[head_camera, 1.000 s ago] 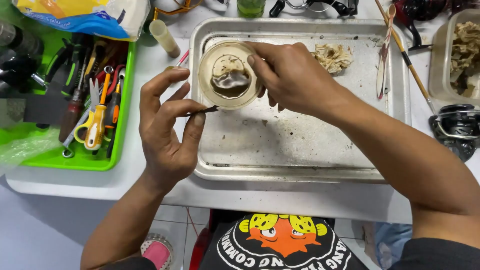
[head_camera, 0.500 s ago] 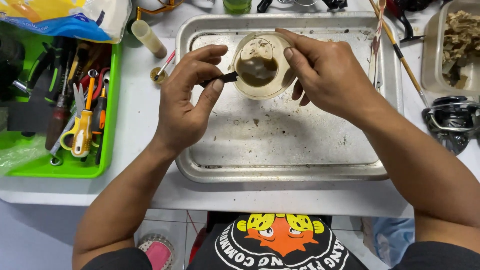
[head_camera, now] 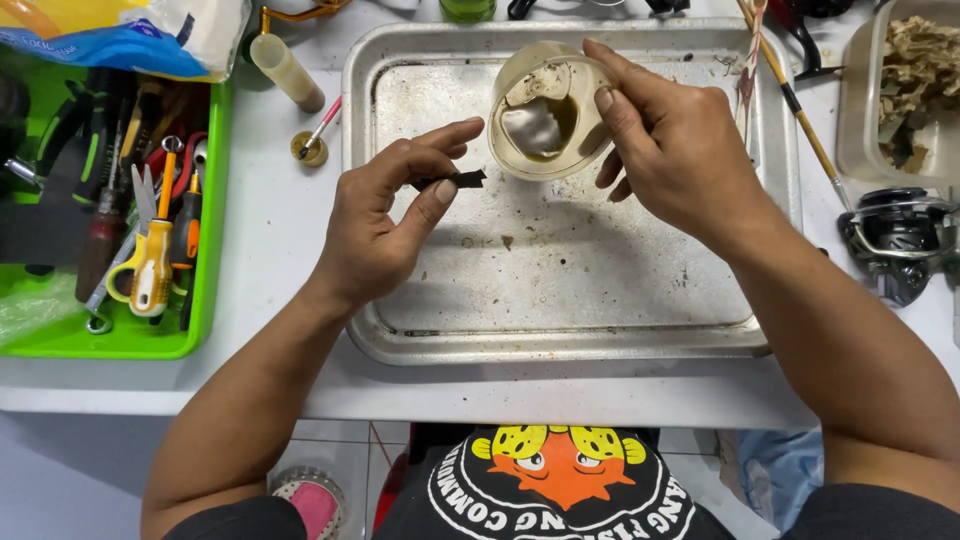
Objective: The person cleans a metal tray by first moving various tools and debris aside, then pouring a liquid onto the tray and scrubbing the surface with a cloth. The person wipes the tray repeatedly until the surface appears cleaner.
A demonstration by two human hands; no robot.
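My right hand [head_camera: 672,150] grips a small translucent round cup [head_camera: 547,110] by its rim and tilts it over the metal tray [head_camera: 560,340]; brownish liquid and pale residue sit inside. My left hand [head_camera: 385,220] pinches a small flat black piece [head_camera: 462,179] between thumb and forefinger, just left of the cup and not touching it. Both hands hover over the tray's stained upper half.
A green bin [head_camera: 195,300] of screwdrivers, scissors and other tools stands at the left. A small brush [head_camera: 322,128] rests in a little brass cap beside a cream tube [head_camera: 285,70]. A fishing reel [head_camera: 900,240], thin rods [head_camera: 790,100] and a clear container [head_camera: 905,90] of brown scraps lie at the right.
My left hand has drawn the black piece back out of the cup and down to the left. The cup is now tilted more, its opening facing left.
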